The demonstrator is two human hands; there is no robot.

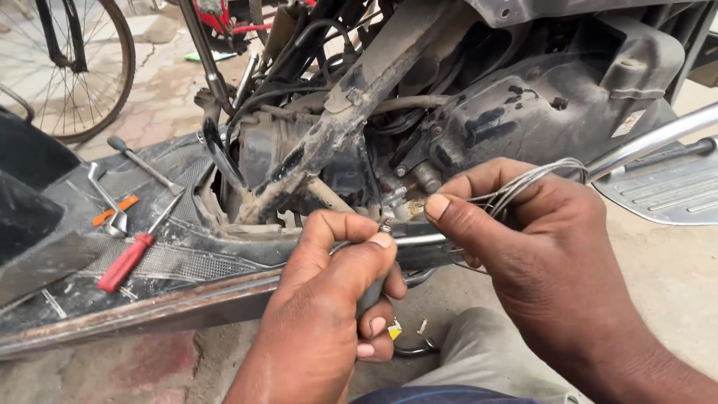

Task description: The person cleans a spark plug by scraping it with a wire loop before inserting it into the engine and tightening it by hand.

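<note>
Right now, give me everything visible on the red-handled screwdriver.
The red-handled screwdriver lies flat on the scooter's dusty black floorboard, at left. Its handle looks like red plastic and points toward the lower left; the thin metal shaft runs up and to the right. It appears worn and dirty. Other tools lie near it on the board. Neither hand touches it.

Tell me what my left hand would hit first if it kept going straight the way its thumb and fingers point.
Probably the right hand's thumb tip: the left hand pinches a cable end aimed up and right, and that thumb sits just beyond. Depth is unclear.
</note>
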